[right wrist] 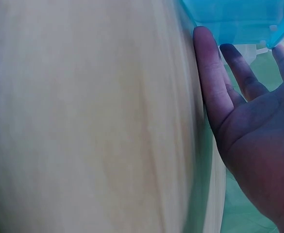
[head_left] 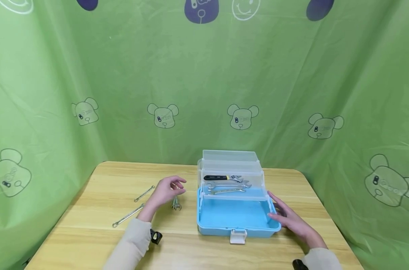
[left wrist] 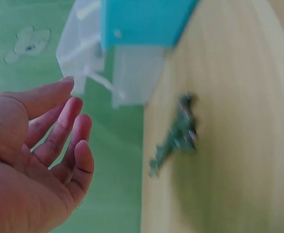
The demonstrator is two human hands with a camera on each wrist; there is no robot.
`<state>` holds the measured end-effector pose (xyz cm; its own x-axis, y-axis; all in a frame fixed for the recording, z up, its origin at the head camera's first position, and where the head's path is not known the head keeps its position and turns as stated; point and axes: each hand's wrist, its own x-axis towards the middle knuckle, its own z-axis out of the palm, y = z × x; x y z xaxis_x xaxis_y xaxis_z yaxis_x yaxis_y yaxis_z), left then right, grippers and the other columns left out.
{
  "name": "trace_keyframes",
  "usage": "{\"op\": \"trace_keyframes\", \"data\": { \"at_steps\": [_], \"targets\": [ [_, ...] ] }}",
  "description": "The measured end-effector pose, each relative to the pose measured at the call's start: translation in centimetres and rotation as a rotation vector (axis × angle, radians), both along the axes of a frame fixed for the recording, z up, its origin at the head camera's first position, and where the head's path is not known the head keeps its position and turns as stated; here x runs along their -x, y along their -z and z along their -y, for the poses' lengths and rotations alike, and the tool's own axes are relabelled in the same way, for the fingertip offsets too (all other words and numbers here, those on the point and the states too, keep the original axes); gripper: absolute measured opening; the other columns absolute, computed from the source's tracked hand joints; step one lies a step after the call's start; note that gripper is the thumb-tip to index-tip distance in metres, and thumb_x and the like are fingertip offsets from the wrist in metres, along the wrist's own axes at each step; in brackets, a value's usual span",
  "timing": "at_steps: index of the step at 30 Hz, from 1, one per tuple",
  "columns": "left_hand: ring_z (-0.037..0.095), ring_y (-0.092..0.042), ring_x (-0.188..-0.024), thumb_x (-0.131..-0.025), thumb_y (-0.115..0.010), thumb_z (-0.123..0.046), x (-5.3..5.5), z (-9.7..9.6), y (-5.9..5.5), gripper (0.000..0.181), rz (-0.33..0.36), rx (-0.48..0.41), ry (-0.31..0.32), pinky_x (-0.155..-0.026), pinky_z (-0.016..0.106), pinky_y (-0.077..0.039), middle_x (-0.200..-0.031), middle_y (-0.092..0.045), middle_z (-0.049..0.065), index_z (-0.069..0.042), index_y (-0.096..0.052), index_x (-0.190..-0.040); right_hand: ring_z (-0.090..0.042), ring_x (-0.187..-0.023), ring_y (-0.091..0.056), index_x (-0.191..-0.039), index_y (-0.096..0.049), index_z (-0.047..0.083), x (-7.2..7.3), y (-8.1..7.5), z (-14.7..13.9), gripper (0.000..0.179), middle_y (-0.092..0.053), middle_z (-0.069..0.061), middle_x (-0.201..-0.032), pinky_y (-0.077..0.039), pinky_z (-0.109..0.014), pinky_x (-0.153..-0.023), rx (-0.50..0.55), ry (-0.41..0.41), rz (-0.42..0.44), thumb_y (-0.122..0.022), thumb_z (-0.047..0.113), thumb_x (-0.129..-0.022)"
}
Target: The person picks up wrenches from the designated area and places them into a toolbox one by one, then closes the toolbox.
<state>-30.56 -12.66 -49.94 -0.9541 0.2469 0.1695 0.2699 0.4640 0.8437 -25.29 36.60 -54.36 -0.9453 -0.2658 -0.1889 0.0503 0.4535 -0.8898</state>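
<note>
A light-blue toolbox (head_left: 238, 231) stands with its clear trays raised. One tray holds an adjustable wrench (head_left: 216, 177) with a black handle and two open-ended wrenches, the upper one (head_left: 226, 184) larger than the lower (head_left: 228, 191). My left hand (head_left: 165, 191) hovers above a small bunch of wrenches (head_left: 175, 205), its fingers loosely bent and nothing between them. In the left wrist view this bunch (left wrist: 178, 131) is blurred, apart from the hand (left wrist: 44, 145). My right hand (head_left: 290, 217) touches the toolbox's right side with mostly straight fingers; the right wrist view shows its palm (right wrist: 258, 131).
Left of the left hand lie a short combination wrench (head_left: 145, 194) and a longer one (head_left: 128, 216). A white latch (head_left: 238, 237) hangs at the toolbox's front. The wooden table (head_left: 191, 255) is surrounded by green printed curtain (head_left: 197, 75).
</note>
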Motion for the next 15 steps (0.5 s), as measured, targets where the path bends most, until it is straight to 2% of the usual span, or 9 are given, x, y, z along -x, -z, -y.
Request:
{"op": "trace_keyframes", "data": {
  "at_steps": [4,9,15],
  "targets": [
    [0.016,-0.065,-0.083,-0.088,-0.080,-0.007,0.0,2.2,1.1,0.031,0.009,0.030,-0.058,-0.075,0.029,-0.056,-0.096,-0.074,0.007,-0.004,-0.073,-0.118,-0.062,-0.150,-0.011,-0.167,-0.005,0.035,0.1,0.1,-0.1,0.085,0.000,-0.029,-0.171,-0.036,-0.077,-0.111,0.006,-0.001,0.005,-0.061,0.028,-0.104],
    [0.018,-0.066,-0.084,-0.089,-0.079,-0.008,0.1,5.7,2.3,0.033,0.051,0.097,-0.153,-0.072,0.028,-0.056,-0.100,-0.074,0.007,-0.006,-0.072,-0.121,-0.063,-0.150,-0.012,-0.167,-0.005,0.034,0.0,0.1,-0.2,0.085,-0.001,-0.029,-0.170,-0.039,-0.075,-0.110,0.008,0.001,0.005,-0.061,0.027,-0.104],
    [0.029,-0.069,-0.101,-0.091,-0.078,-0.012,-0.5,10.4,2.9,0.042,0.140,0.153,-0.223,-0.080,0.036,-0.059,-0.115,-0.070,0.014,-0.004,-0.066,-0.130,-0.062,-0.150,-0.012,-0.167,-0.005,0.032,0.1,0.1,-0.1,0.086,0.000,-0.029,-0.171,-0.033,-0.077,-0.112,0.005,-0.003,-0.004,-0.062,0.028,-0.104]
  ]
}}
